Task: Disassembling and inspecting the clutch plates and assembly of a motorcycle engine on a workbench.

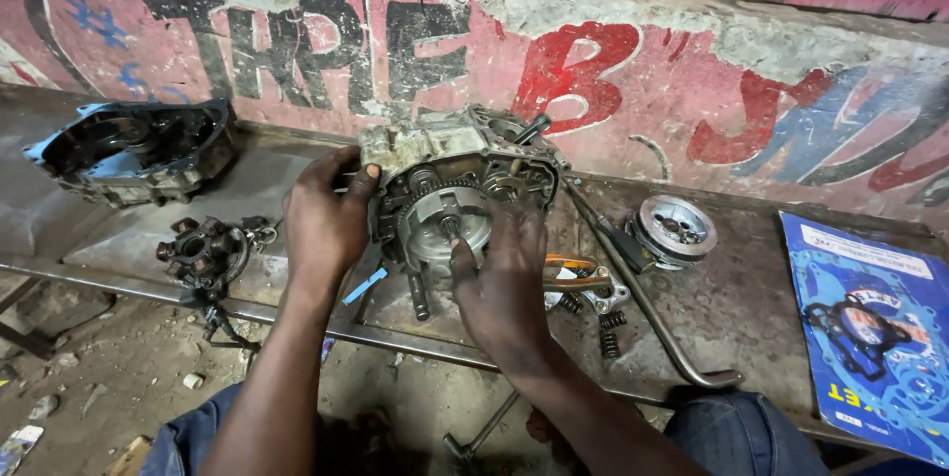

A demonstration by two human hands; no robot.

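Left hand (324, 219) fingers gripping the engine case (460, 189) left edge, right hand (504, 283) fingers pressed on its clutch drum (445, 224) — loose springs (605, 330) just right, bare bench (761, 298) beyond.

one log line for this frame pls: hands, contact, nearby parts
left hand: steadies engine case side | right hand: fingers on clutch drum | near: stator, round hub, springs, gasket pack

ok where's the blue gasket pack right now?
Head view, far right: the blue gasket pack lies flat at the bench's right edge, right of the round metal drum and the long bent rod, away from both hands.
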